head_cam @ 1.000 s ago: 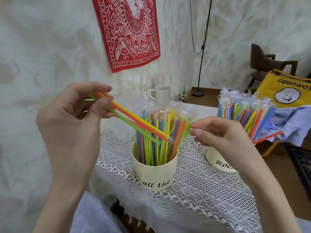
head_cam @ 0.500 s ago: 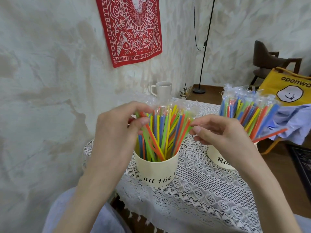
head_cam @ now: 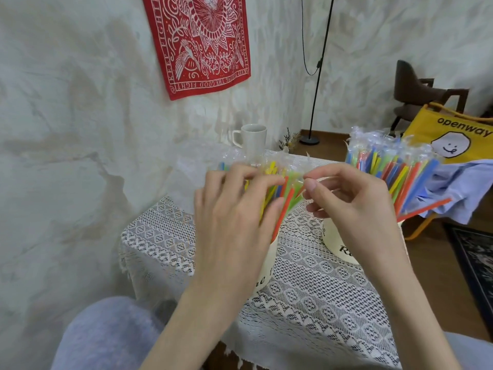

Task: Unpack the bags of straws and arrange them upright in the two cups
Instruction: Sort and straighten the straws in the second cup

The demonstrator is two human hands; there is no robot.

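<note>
The left cream cup [head_cam: 266, 271] stands on the lace-covered table [head_cam: 320, 295], mostly hidden behind my left hand [head_cam: 234, 212]. That hand wraps over the bundle of coloured straws [head_cam: 288, 198] standing in the cup, fingers across the top and thumb against the side. My right hand [head_cam: 346, 206] is just right of the bundle, and its thumb and forefinger pinch the clear plastic wrap [head_cam: 296, 169] at the straw tops. The right cup [head_cam: 338, 247] sits behind my right hand, packed with wrapped straws [head_cam: 394, 172]. One orange straw [head_cam: 426, 209] leans out sideways.
A white mug [head_cam: 253, 140] stands at the table's far edge, against the wall. A yellow bag [head_cam: 453, 137] and blue cloth [head_cam: 458, 188] lie on a chair to the right. A floor lamp pole [head_cam: 317, 76] and a dark chair [head_cam: 418, 94] stand behind. The wall runs close on the left.
My left hand has come down from the upper left with a few straws, put them into the left cup and now covers the bundle. My right hand stayed beside the straw tops.
</note>
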